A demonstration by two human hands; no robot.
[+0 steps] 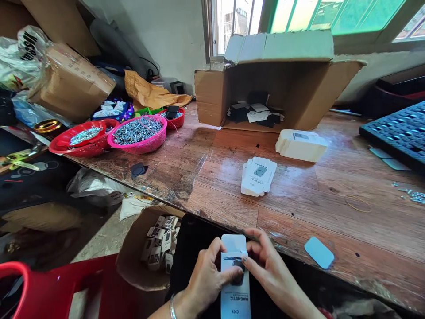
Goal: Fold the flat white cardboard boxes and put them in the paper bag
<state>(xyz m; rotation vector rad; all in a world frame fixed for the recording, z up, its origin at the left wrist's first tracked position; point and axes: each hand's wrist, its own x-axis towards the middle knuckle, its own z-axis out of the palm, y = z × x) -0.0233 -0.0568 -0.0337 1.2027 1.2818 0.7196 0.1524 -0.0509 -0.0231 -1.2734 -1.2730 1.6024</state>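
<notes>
A small white box (235, 283), printed "MAGNETIC" with a dark phone-holder picture, lies in front of me near the table's edge, its end flap sticking up. My left hand (207, 270) grips it from the left, thumb pressed across the printed face. From the right, my right hand (265, 266) pinches the box by its flap end, thumb on the front and other fingers behind or beside the flap. Beyond the hands, a short stack of flat printed boxes (259, 175) sits on the wooden table (226, 195). A taller stack (300, 144) stands behind it.
An open carton (212, 99) at the back holds black and white pieces. Pink (137, 148) and red baskets (81, 148) of metal parts stand left. Below, a carton (128, 257) contains several small boxes. A pale blue card (319, 252) and black rack (398, 128) lie right.
</notes>
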